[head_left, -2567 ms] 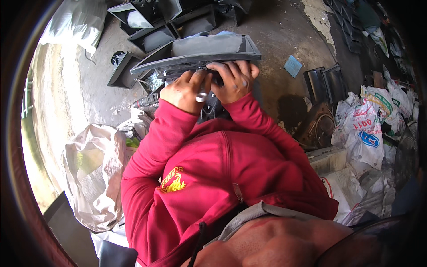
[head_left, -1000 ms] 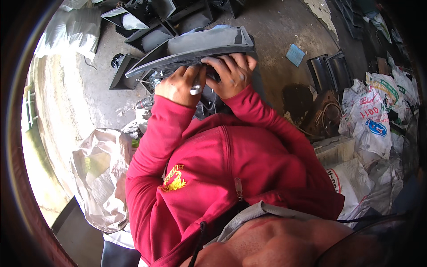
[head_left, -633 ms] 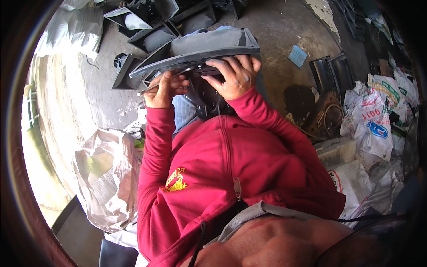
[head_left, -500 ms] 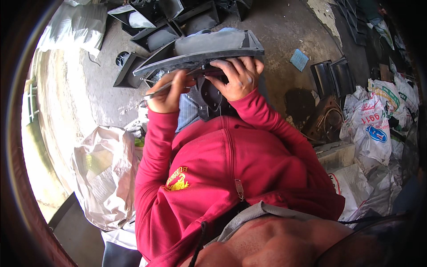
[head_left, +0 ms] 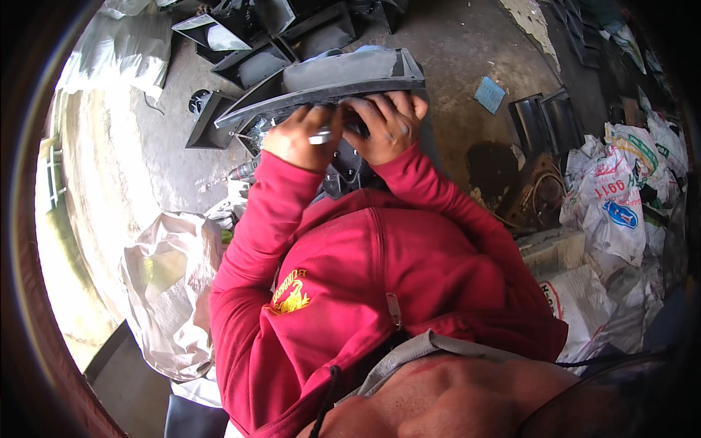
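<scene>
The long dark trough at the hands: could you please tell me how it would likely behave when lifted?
The dark trough is probably stiff, since its walls and corners hold their angular shape. Its left end might dip, as it extends beyond the left hand. It seems unlikely to roll, having flat panels and sharp corners.
</scene>
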{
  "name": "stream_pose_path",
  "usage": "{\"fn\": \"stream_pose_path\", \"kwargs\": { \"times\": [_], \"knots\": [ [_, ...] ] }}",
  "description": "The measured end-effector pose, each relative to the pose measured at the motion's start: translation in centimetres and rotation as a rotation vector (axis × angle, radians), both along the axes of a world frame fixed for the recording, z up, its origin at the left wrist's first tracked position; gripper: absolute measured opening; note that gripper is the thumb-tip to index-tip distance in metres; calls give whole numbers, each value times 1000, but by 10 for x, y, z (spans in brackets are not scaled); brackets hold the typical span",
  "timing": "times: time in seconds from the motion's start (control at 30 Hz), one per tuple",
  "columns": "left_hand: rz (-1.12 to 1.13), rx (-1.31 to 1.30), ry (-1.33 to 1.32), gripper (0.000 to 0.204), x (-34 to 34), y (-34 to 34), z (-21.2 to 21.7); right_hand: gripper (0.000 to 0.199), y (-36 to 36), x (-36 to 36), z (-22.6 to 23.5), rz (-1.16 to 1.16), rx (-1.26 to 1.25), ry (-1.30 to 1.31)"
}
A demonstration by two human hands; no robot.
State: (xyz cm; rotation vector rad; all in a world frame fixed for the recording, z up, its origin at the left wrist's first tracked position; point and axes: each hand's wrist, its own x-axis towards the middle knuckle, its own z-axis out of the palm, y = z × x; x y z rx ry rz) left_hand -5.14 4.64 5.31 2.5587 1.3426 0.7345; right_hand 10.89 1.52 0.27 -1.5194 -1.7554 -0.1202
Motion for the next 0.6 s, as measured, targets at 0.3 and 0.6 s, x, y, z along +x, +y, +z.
{"fn": "stream_pose_path", "kwargs": {
  "times": [0.3,0.6],
  "knots": [
    [204,-849,-1099,28,-50,-8,-21,37,0,3,-1,18,37,-37],
    [-7,-49,69,11,2,-14,16,39,-3,2,4,48,25,-38]
  ]
}}
